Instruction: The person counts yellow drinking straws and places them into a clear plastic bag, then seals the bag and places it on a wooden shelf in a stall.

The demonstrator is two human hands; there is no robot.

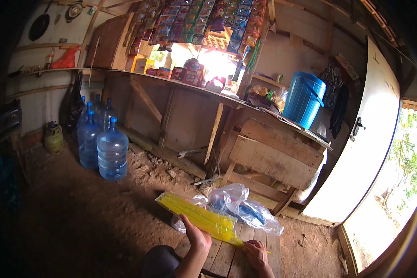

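Note:
A clear plastic pack of long yellow sticks or straws (pixel 198 217) lies slantwise in front of me, above a low wooden slatted table (pixel 226 259). My left hand (pixel 197 234) holds the pack from below near its middle, thumb on the near edge. At the pack's right end, the fingers of my right hand (pixel 256 253) are closed on the yellow bundle, and a thin yellow tip sticks out past them. Just behind the pack, a clear plastic bag with blue contents (pixel 245 208) rests on the far part of the table. Another crumpled clear bag is partly hidden behind the pack.
Large blue water bottles (pixel 112 153) and a green gas cylinder (pixel 53 137) stand on the dirt floor at left. A wooden bench (pixel 272 160) stands beyond the table. Along the wall runs a counter with boxes and a blue lidded bucket (pixel 304 100). A white door (pixel 361 139) is open at right.

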